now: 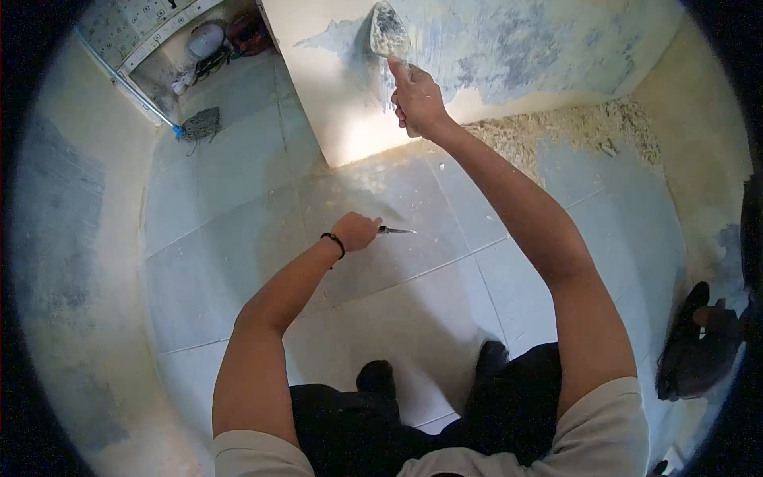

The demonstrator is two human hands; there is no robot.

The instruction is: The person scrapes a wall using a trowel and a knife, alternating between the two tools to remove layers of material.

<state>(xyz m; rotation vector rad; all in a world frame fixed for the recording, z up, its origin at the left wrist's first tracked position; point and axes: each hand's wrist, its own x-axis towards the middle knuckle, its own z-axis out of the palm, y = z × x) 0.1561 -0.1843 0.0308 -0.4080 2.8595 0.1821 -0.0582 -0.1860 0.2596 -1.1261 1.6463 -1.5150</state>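
Note:
My right hand (420, 99) is closed round the handle of a trowel (389, 32). The trowel's whitish, plaster-smeared blade lies at or very near the wall (509, 48), whose paint is patchy blue-grey and cream. Lower and to the left, my left hand (358, 230), with a dark bracelet at the wrist, is closed on a small tool (397, 230) with a thin metal blade that points right, above the tiled floor. What kind of tool it is, I cannot tell.
Scraped flakes (588, 131) lie along the foot of the wall. A mop (200, 125) leans at the upper left, near a bundle of items (226, 40). Dark objects (703, 342) are at the right edge. My feet stand on the tiles (381, 318).

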